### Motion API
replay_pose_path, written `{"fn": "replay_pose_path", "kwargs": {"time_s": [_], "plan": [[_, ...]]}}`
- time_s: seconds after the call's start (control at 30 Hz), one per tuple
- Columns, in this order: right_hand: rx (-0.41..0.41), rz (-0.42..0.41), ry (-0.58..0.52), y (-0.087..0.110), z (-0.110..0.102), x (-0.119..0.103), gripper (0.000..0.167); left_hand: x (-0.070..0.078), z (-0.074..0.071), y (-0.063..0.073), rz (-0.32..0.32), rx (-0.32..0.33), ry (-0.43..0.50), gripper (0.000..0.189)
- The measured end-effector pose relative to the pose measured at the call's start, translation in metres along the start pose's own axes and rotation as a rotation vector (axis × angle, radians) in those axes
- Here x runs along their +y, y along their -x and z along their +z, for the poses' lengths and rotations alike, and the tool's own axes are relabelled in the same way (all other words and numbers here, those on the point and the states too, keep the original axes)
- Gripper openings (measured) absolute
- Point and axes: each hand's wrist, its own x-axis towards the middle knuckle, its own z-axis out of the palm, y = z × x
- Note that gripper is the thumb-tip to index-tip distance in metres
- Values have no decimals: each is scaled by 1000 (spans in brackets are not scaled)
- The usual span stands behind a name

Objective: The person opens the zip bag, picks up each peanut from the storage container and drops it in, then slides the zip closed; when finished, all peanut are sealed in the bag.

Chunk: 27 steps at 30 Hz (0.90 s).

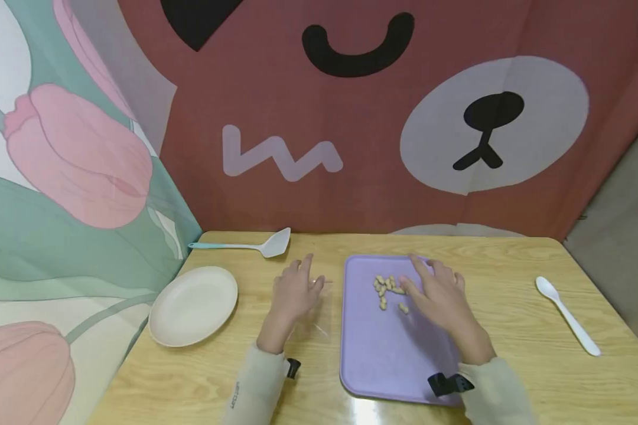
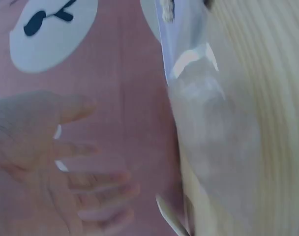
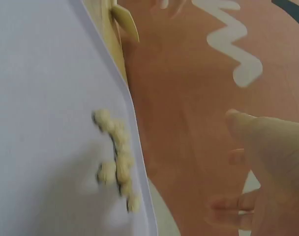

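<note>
"Where are the peanuts [image 3: 123, 168] placed?"

"On the purple tray [image 1: 383, 354], toward its far edge; they could be scattered if brushed by the right hand [image 1: 440, 296], poised above."

"And the fingers?"

"Both hands' fingers are spread, nothing gripped; the clear bag [image 2: 211, 137] is overhung by the left hand [image 1: 294, 293]."

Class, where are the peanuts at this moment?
In the head view, the peanuts lie on the far half of the purple tray, just left of the right hand.
</note>
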Motion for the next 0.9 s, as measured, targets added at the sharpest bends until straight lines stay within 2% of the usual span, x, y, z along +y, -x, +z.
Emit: {"fn": "replay_pose_path", "kwargs": {"time_s": [0.07, 0.13, 0.3, 0.43, 0.57, 0.7, 0.8, 0.9], "plan": [[8, -59, 5, -7, 6, -11, 60, -13, -2, -1, -2, 18, 25, 56], [-10, -122, 15, -17, 12, -25, 54, -25, -3, -3, -13, 8, 51, 52], [-120, -238, 60, -48, 37, -64, 47, -45, 4, -15, -94, -137, 44, 43], [-214, -298, 110, -74, 59, -89, 44, -52, 12, -25, -99, -216, -11, 30], [-282, -307, 151, -95, 79, -103, 30, -55, 16, -34, -101, -221, -38, 13], [-313, -278, 175, -104, 95, -104, 11, -57, 19, -37, -121, -229, -17, 18], [-307, -270, 179, -106, 107, -101, 11, -60, 23, -36, -135, -243, 9, 25], [-285, -268, 155, -104, 118, -101, 9, -65, 25, -34, -156, -249, 42, 21]]}}
